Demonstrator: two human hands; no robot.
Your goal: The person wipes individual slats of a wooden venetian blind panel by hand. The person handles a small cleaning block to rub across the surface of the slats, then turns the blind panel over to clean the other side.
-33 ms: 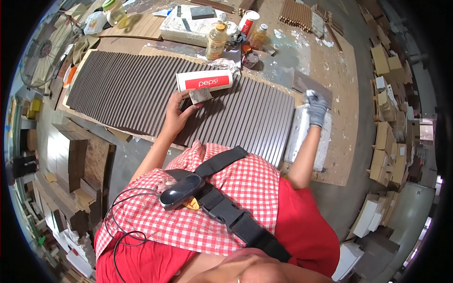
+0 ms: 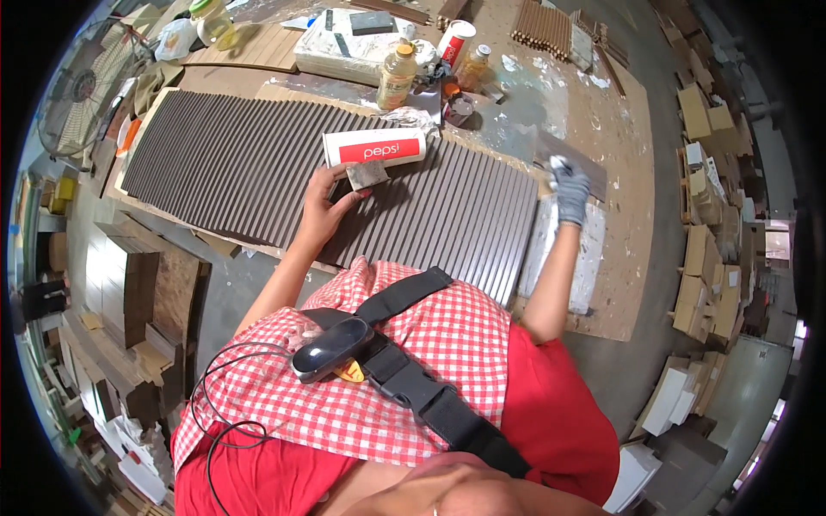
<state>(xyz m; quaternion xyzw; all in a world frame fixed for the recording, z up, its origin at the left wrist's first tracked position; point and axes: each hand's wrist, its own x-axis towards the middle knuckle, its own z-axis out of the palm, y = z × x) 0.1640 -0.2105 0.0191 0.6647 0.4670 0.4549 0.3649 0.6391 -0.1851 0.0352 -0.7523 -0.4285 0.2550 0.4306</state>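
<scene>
My bare left hand grips a small grey block between thumb and fingers, above a row of dark brown slatted strips. Just beyond it, a white and red paper cup lies on its side across the strips. On the right, my right hand wears a grey glove, its fingers closed around a small white wad. That hand is at a flat grey-brown board. Closer to me, a white, stained slab lies beside the strips.
A bottle of yellowish liquid, a second bottle, an upright cup and a white foam block stand at the back. Thin brown sticks are bundled at far right. A fan is at far left.
My gloved right hand has shifted slightly left over the board, with the white wad still in its fingers. My left hand stays practically in place.
</scene>
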